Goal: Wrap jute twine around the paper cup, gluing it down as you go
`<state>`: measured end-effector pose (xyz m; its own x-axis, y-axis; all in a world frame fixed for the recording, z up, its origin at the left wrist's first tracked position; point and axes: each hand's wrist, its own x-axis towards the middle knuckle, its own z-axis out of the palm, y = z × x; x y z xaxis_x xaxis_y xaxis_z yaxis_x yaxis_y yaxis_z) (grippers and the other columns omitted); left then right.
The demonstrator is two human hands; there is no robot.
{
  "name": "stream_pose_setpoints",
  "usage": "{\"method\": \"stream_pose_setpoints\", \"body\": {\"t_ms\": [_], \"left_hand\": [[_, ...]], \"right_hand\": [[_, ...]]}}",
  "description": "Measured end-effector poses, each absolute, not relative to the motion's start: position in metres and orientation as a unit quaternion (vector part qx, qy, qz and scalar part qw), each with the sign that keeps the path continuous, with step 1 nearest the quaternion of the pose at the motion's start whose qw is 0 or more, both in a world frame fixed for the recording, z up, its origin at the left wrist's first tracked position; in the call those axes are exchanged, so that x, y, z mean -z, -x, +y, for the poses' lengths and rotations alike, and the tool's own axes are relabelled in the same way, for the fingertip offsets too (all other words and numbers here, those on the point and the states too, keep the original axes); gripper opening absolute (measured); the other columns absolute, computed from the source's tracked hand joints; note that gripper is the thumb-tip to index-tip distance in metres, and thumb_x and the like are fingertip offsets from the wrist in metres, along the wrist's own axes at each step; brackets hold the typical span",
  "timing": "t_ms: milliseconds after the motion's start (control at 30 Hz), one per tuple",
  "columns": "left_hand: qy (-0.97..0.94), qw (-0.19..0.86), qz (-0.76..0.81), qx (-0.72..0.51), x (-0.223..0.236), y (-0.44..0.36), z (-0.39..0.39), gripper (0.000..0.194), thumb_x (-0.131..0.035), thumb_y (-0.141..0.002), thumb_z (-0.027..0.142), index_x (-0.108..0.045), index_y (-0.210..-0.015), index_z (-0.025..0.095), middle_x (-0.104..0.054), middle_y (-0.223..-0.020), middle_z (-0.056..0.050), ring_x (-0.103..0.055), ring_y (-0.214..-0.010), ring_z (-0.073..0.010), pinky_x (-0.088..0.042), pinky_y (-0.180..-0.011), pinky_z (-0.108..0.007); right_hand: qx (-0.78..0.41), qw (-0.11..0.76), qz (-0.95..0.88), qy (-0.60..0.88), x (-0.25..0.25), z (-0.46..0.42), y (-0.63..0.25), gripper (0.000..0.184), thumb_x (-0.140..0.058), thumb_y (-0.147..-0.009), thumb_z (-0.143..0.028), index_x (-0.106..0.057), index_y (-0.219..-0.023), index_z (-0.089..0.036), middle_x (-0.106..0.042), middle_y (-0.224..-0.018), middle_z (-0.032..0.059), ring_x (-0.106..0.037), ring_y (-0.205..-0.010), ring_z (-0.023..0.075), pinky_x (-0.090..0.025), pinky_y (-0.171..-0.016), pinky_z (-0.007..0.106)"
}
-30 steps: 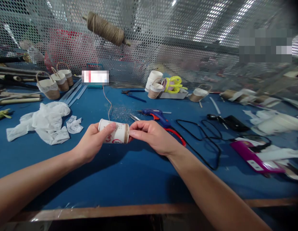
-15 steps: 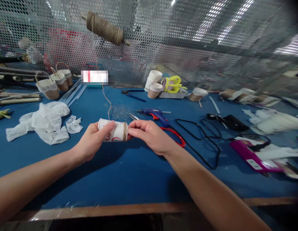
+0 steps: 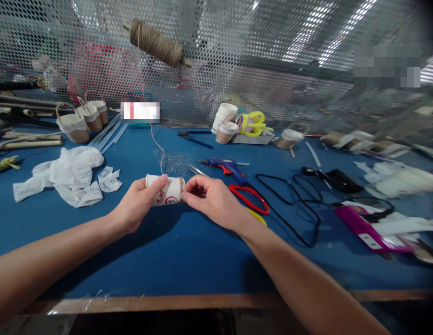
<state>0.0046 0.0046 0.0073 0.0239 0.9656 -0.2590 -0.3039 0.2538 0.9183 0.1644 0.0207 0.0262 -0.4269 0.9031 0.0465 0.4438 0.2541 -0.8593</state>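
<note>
A white paper cup with red print lies sideways in my left hand, thumb on top and fingers beneath it. Around its right end runs a band of brown twine. My right hand pinches at that banded end with thumb and index finger; the exact contact is partly hidden by the fingers. A loose strand of twine comes down from the back and goes behind the cup. Just beyond my right hand lie scissors with red handles and a blue glue gun.
A twine spool hangs on the mesh. Twine-wrapped cups stand at back left, white cups at back centre. White lace lies left. A black cord and a purple power strip lie right.
The cup has turned a little in my left hand, so its print has shifted. My right fingers have moved slightly down along its end. The view has shifted slightly.
</note>
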Motion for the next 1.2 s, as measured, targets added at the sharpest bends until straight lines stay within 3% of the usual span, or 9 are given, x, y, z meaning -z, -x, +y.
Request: {"method": "stream_pose_setpoints", "body": {"t_ms": [333,433,533,633,733,933,1067,1200], "left_hand": [[-0.53,0.56,0.413,-0.485,-0.007,0.006,0.003,0.02,-0.064,-0.072,0.032,-0.07,-0.078,0.014,-0.069,-0.07,-0.002,-0.058,-0.065,-0.0126,-0.044,-0.063,-0.021],[-0.493,0.63,0.384,-0.461,-0.018,0.008,0.005,0.019,-0.068,-0.068,0.029,-0.07,-0.08,0.014,-0.07,-0.072,-0.003,-0.06,-0.069,-0.0132,-0.045,-0.067,-0.021],[-0.37,0.738,0.375,-0.421,-0.031,0.01,0.01,0.024,-0.073,-0.061,0.032,-0.07,-0.074,0.012,-0.068,-0.066,-0.005,-0.06,-0.062,-0.0132,-0.046,-0.059,-0.021],[-0.343,0.753,0.39,-0.404,-0.036,0.011,0.013,0.024,-0.073,-0.06,0.033,-0.069,-0.07,0.011,-0.067,-0.063,-0.004,-0.058,-0.055,-0.0112,-0.045,-0.053,-0.02],[-0.378,0.709,0.413,-0.429,-0.032,0.009,0.014,0.019,-0.072,-0.061,0.029,-0.067,-0.065,0.011,-0.066,-0.058,-0.002,-0.056,-0.051,-0.0093,-0.042,-0.05,-0.018],[-0.507,0.601,0.402,-0.469,-0.011,0.003,0.01,0.026,-0.071,-0.064,0.031,-0.069,-0.08,0.011,-0.072,-0.078,-0.006,-0.063,-0.07,-0.0162,-0.047,-0.073,-0.027],[-0.555,0.572,0.411,-0.442,0.0,0.002,0.008,0.024,-0.067,-0.068,0.03,-0.069,-0.084,0.012,-0.072,-0.089,-0.008,-0.063,-0.08,-0.0185,-0.046,-0.079,-0.03],[-0.587,0.548,0.413,-0.43,0.006,0.004,0.006,0.021,-0.064,-0.07,0.029,-0.07,-0.082,0.012,-0.072,-0.086,-0.008,-0.063,-0.078,-0.0175,-0.046,-0.078,-0.029]], "right_hand": [[-0.5,0.31,-0.699,0.407,-0.032,0.03,-0.179,0.011,-0.056,-0.073,-0.027,-0.054,-0.074,-0.016,-0.055,-0.069,-0.0017,-0.048,-0.064,0.0094,-0.038,-0.061,0.024],[-0.469,0.311,-0.725,0.397,-0.038,0.027,-0.182,0.01,-0.055,-0.074,-0.026,-0.053,-0.073,-0.017,-0.052,-0.066,-0.0031,-0.046,-0.06,0.0086,-0.037,-0.057,0.023],[-0.425,0.307,-0.766,0.372,-0.047,0.02,-0.182,0.007,-0.053,-0.076,-0.023,-0.052,-0.073,-0.017,-0.052,-0.066,-0.003,-0.047,-0.061,0.0087,-0.038,-0.058,0.022],[-0.356,0.275,-0.826,0.339,-0.053,0.014,-0.18,0.004,-0.052,-0.077,-0.018,-0.052,-0.073,-0.018,-0.055,-0.072,-0.0019,-0.049,-0.066,0.0093,-0.04,-0.063,0.023],[-0.289,0.249,-0.857,0.346,-0.052,0.014,-0.179,0.005,-0.053,-0.077,-0.019,-0.055,-0.073,-0.019,-0.057,-0.075,-0.001,-0.052,-0.07,0.0111,-0.041,-0.068,0.025],[-0.306,0.384,-0.762,0.422,-0.035,0.027,-0.182,0.018,-0.046,-0.084,-0.03,-0.059,-0.089,-0.017,-0.063,-0.089,0.0051,-0.057,-0.083,0.0155,-0.045,-0.075,0.03],[-0.31,0.375,-0.778,0.398,-0.027,0.029,-0.181,0.023,-0.042,-0.086,-0.027,-0.062,-0.089,-0.017,-0.063,-0.096,0.0069,-0.056,-0.093,0.0164,-0.041,-0.085,0.034],[-0.313,0.374,-0.788,0.376,-0.022,0.024,-0.177,0.019,-0.047,-0.083,-0.025,-0.063,-0.091,-0.018,-0.06,-0.103,0.0068,-0.053,-0.101,0.0161,-0.038,-0.092,0.035]]}}
